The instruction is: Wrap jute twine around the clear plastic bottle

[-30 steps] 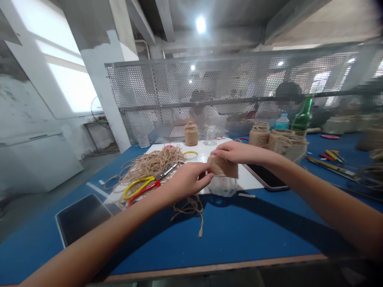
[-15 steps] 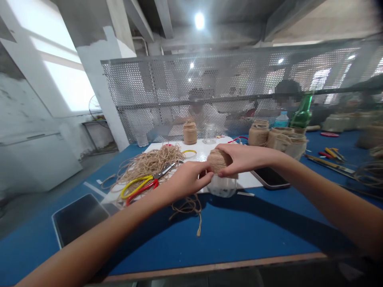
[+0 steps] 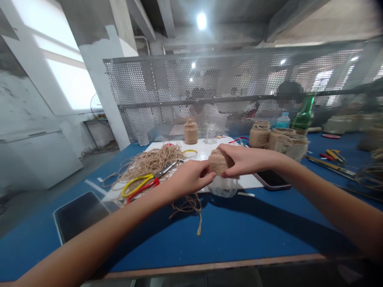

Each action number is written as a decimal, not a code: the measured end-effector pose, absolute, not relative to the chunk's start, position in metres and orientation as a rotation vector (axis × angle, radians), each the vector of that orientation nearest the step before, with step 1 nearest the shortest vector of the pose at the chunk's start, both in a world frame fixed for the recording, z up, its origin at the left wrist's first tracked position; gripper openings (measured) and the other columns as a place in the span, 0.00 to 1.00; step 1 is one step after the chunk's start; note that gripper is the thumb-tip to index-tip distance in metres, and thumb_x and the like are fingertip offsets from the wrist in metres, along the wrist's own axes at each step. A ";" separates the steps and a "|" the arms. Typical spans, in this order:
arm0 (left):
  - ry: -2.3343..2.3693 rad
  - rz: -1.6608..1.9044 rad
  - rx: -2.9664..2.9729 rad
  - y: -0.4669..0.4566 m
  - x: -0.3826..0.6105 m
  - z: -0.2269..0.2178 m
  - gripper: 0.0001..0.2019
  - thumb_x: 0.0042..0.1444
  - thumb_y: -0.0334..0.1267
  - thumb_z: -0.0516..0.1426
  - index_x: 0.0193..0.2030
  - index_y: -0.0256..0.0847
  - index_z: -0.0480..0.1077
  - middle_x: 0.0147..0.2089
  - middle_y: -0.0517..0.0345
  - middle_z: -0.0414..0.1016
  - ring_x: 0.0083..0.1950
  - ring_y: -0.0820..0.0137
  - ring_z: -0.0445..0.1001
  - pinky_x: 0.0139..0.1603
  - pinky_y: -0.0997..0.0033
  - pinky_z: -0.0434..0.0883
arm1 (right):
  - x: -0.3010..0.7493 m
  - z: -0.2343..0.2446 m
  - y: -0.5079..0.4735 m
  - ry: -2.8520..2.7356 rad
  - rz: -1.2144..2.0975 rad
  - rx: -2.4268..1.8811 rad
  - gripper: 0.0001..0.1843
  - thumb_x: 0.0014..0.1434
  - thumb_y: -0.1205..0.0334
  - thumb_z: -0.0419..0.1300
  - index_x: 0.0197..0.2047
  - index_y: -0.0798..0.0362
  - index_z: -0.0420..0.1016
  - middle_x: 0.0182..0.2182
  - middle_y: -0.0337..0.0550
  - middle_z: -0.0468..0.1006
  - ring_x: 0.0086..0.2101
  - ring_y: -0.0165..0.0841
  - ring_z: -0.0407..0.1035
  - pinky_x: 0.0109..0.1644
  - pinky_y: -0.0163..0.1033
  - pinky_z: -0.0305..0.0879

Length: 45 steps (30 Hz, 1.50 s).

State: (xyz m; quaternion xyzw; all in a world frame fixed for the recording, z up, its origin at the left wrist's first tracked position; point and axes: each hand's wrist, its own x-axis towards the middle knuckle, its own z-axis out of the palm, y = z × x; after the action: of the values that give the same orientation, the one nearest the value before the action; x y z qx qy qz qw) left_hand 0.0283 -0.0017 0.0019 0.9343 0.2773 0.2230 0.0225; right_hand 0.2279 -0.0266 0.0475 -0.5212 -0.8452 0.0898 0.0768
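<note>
A glass jar (image 3: 224, 188), its upper part wound with jute twine (image 3: 219, 162), stands at the near edge of a white sheet. Around the wrapped part curls my right hand (image 3: 243, 159), thumb in front and fingers behind. My left hand (image 3: 194, 175) is closed in a pinch at the left side of the winding; its fingertips and the bit of twine there are partly hidden. Below it a loose twine end trails onto the blue table. Left of that hand, scissors (image 3: 157, 175) with yellow and red handles lie against a tangled twine heap (image 3: 158, 157).
Twine-wrapped jars stand behind (image 3: 190, 133) and at right (image 3: 259, 134), by a green bottle (image 3: 304, 113). A clear jar (image 3: 211, 134) is at the back. Phones lie at left (image 3: 80, 215) and right (image 3: 273, 179). A perforated metal screen (image 3: 167, 91) borders the table; people sit beyond.
The view has shifted very slightly. Both hands keep nearly the same hold on the wrapped jar; the right thumb sits marginally farther right.
</note>
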 end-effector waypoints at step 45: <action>0.834 0.682 2.958 -0.002 0.028 0.009 0.10 0.55 0.42 0.51 0.31 0.40 0.68 0.22 0.63 0.67 0.23 0.75 0.62 0.25 0.77 0.54 | 0.241 0.037 -0.029 -2.382 0.329 -1.498 0.32 0.54 0.50 0.53 0.59 0.52 0.53 0.54 0.49 0.65 0.48 0.42 0.63 0.45 0.41 0.61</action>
State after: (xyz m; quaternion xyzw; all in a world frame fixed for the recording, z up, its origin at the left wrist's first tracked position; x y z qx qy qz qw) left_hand 0.0279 -0.0017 0.0094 0.9396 0.2648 0.2168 -0.0031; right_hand 0.2413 -0.0287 0.0368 -0.5226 -0.8307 0.1148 0.1537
